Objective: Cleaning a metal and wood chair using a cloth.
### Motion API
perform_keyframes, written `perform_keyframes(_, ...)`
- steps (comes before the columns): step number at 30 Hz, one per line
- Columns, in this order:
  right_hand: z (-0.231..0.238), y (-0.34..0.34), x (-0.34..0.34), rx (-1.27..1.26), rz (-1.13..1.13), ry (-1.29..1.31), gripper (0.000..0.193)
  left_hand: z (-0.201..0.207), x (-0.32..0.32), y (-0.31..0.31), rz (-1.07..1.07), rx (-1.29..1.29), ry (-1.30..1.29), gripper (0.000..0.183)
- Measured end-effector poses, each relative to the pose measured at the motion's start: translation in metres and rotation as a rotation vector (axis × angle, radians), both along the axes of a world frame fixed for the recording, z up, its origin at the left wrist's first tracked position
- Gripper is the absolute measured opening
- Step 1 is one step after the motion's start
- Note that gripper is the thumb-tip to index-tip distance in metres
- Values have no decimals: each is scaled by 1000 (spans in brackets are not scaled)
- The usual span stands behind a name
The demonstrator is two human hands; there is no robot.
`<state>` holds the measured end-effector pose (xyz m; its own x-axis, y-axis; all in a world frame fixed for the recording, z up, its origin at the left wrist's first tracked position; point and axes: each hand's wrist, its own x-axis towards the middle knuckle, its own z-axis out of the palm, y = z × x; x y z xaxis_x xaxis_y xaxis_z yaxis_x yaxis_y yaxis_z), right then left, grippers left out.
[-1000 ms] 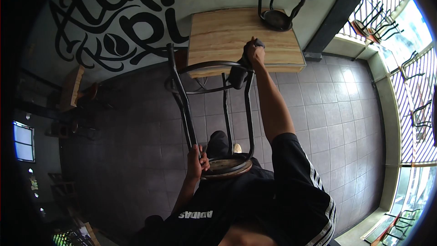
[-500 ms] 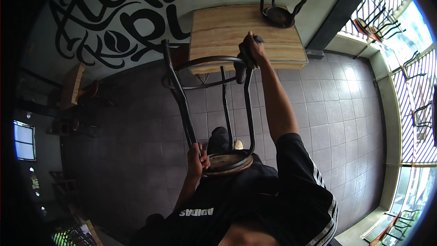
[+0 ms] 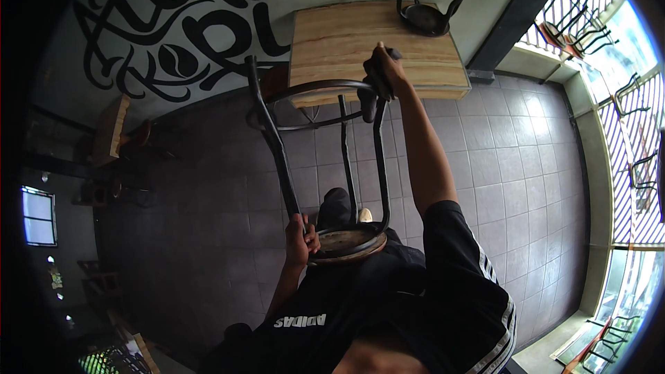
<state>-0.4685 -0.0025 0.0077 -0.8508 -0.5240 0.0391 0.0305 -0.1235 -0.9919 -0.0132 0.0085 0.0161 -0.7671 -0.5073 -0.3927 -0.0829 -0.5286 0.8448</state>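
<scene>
A stool with dark metal legs is tilted with its legs pointing away from me, and the underside of its round seat rests close to my lap. My left hand is closed around the base of the left leg, beside the seat rim. Out at the far end of the right leg, my right hand grips a dark cloth wrapped against the metal, next to the stool's ring. The cloth partly hides the leg tip.
Beyond the stool stands a wooden table with another upturned stool on it, against a wall with black lettering. More upturned stools line the window side at right. A smaller table is at left on the grey tiled floor.
The whole view has shifted slightly. Both hands keep their places on the stool, and the cloth stays at the leg's far end.
</scene>
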Motion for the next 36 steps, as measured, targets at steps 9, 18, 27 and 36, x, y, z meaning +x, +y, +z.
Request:
perform_keyframes(9,-34,14,30,3,-109,14,31,-3,-4,-4,-14,63,13,38)
perform_keyframes(18,-33,18,-2,-105,-114,-284,36,-4,-8,-7,-84,19,10,44)
perform_keyframes(27,-21,3,1,356,-210,-120,48,-4,-6,-6,-92,90,30,35)
perform_keyframes(36,-44,12,104,295,-229,269,26,-6,-2,-3,-5,95,18,35)
